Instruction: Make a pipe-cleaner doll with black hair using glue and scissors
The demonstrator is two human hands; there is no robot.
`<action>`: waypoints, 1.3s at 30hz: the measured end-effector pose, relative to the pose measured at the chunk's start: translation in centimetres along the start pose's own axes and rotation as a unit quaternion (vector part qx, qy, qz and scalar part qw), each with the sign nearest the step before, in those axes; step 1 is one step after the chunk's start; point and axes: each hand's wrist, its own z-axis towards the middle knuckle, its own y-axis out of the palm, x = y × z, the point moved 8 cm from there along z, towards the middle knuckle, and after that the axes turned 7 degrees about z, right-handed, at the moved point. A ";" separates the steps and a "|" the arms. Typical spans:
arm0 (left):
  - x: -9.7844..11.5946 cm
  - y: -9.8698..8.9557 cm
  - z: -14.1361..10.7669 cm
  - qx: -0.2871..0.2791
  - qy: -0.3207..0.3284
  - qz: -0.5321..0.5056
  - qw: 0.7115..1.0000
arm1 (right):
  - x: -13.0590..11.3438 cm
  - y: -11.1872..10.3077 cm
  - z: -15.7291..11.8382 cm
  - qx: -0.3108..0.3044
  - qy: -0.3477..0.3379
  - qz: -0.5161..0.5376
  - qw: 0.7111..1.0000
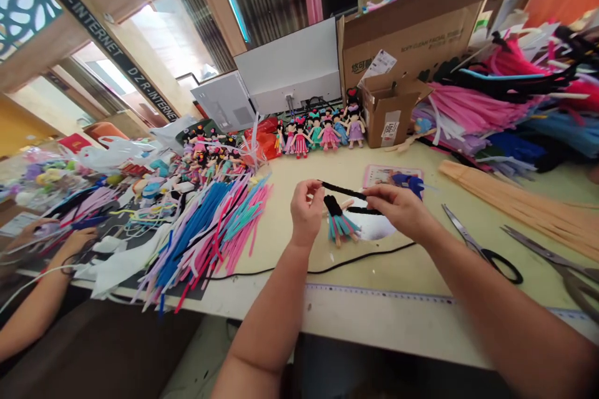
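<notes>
"Bare forearms (276, 299) lie nearest, reaching over the desk (290, 177) from its front edge. How are the hands set?"

"Left hand (306, 209) pinches one end of a black strip (344, 189) between thumb and fingertips. Right hand (390, 204) pinches it too, fingers pressed together. Another black length shows under the right fingers; I can't tell whether it's the same strip."

"And the strip sits where?"

"Stretched between the hands, above the desk, slanting slightly down to the right. A doll (344, 229) with a teal skirt lies just below it."

"Any room to move?"

"Yellowish desktop shows from the hands back to the row of dolls (322, 131). Nearer, a black cord (358, 258) crosses it, with a ruler (384, 294) along the front edge."

"What's in the way?"

"Leftward, a heap of coloured stems (210, 224), and past it a co-worker's arm (47, 305). Scissors (480, 249) lie beside the right forearm, a larger pair (552, 252) farther right, tan strips (515, 202) behind them. Just beyond the right hand is a pink-edged card (384, 175). A small box (388, 115) and two screens (290, 56) bound the back."
</notes>
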 end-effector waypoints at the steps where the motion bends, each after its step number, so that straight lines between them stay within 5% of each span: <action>1: 1.1 -0.4 -0.1 0.016 0.056 0.059 0.997 | 0.4 -0.3 0.1 0.000 0.019 0.028 0.999; 4: 3.2 0.3 -0.9 -0.010 0.176 0.181 0.967 | 0.4 -0.6 0.1 0.002 0.047 0.071 0.996; 7: 3.7 1.8 -1.8 -0.046 0.230 0.246 0.940 | -0.3 -0.1 -0.1 -0.009 0.063 0.100 0.993; 13: 3.9 2.6 -2.5 -0.026 0.290 0.314 0.904 | -0.2 0.7 -0.4 -0.018 0.099 0.133 0.986; 19: 3.7 3.3 -2.7 -0.037 0.304 0.342 0.888 | -0.3 0.9 -0.4 -0.043 0.062 0.082 0.994; 26: 2.3 3.4 -2.0 -0.096 0.202 0.235 0.946 | -1.0 1.0 -0.5 -0.037 0.009 0.016 0.999; 31: 0.3 3.0 -1.2 -0.127 0.048 0.134 0.982 | -1.3 1.3 -0.6 -0.035 -0.002 -0.049 0.998; 35: -1.6 3.0 -0.9 -0.145 -0.086 0.029 0.985 | -1.3 1.9 -0.9 -0.054 0.005 -0.099 0.994; 39: -2.5 3.1 -0.8 -0.138 -0.153 -0.043 0.978 | -1.1 2.8 -1.2 -0.084 0.010 -0.130 0.988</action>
